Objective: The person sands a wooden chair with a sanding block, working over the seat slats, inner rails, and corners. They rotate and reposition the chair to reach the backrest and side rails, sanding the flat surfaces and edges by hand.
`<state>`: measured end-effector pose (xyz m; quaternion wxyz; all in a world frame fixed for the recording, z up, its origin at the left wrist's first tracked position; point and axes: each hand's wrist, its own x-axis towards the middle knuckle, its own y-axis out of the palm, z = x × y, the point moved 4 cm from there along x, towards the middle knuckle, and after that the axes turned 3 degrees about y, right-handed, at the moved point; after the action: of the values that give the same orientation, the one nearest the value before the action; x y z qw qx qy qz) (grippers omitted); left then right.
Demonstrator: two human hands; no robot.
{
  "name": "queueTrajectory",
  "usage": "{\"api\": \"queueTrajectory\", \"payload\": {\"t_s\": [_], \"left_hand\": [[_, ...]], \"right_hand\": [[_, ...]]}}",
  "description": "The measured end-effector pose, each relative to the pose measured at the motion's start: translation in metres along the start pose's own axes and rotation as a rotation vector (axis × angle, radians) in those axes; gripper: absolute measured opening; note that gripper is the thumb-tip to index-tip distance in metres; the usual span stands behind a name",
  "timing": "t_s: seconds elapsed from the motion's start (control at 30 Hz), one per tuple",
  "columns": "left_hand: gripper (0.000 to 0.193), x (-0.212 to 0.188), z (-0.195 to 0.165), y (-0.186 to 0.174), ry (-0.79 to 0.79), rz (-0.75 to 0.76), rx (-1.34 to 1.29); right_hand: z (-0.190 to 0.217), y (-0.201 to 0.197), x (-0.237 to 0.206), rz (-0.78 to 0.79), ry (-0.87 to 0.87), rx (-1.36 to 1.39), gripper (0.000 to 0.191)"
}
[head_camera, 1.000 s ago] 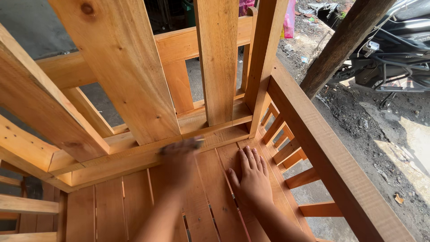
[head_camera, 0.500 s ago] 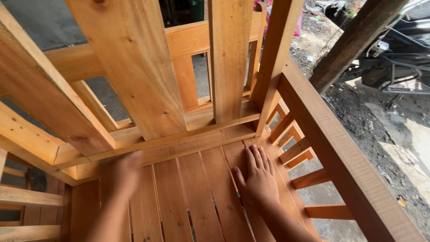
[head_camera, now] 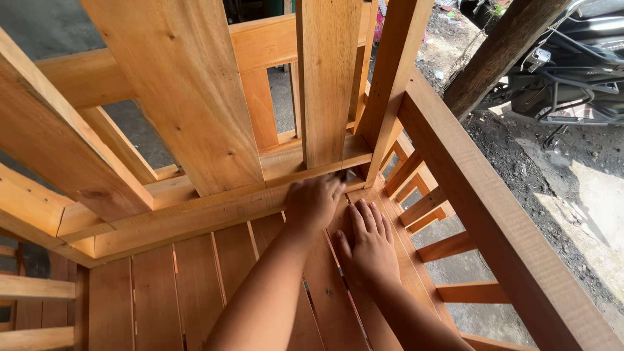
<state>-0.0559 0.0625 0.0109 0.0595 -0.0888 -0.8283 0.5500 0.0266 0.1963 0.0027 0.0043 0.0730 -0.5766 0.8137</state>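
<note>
The slatted frame (head_camera: 195,214) is bare, unpainted wood, orange-tan, planed fairly smooth and matt, with visible grain and small knots. Its seat slats (head_camera: 156,292) show the same raw finish, with dark gaps between them. The thick side rail (head_camera: 494,214) looks slightly rougher. Beyond it, a dark post (head_camera: 500,52) is weathered wood, the ground (head_camera: 520,149) coarse dirt, and a parked motorcycle (head_camera: 572,65) glossy black plastic and metal.
</note>
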Motion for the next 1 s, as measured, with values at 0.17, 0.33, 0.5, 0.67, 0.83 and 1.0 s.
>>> {"api": "queueTrajectory", "payload": {"t_s": [0.17, 0.33, 0.5, 0.67, 0.83, 1.0], "left_hand": [[0.048, -0.069, 0.054, -0.02, 0.25, -0.208, 0.172], [0.041, -0.218, 0.175, -0.061, 0.026, -0.334, 0.317], [0.033, -0.287, 0.198, -0.06, -0.322, -0.509, 0.339], [0.027, -0.2, 0.095, 0.009, -0.15, -0.528, 0.068], [0.046, -0.18, 0.066, 0.027, -0.138, -0.512, 0.115], [0.04, -0.227, 0.115, -0.006, -0.125, -0.575, 0.073]], "right_hand": [[-0.003, 0.0, -0.005, -0.003, -0.018, 0.023, 0.067], [-0.007, 0.0, -0.007, -0.03, -0.061, 0.024, 0.068], [-0.019, 0.005, -0.023, -0.023, -0.095, 0.032, 0.066], [-0.041, 0.007, -0.059, -0.066, -0.108, -0.049, 0.059], [-0.054, 0.008, -0.077, -0.076, -0.153, -0.082, 0.057], [-0.054, 0.006, -0.077, -0.08, -0.148, -0.056, 0.058]]}}
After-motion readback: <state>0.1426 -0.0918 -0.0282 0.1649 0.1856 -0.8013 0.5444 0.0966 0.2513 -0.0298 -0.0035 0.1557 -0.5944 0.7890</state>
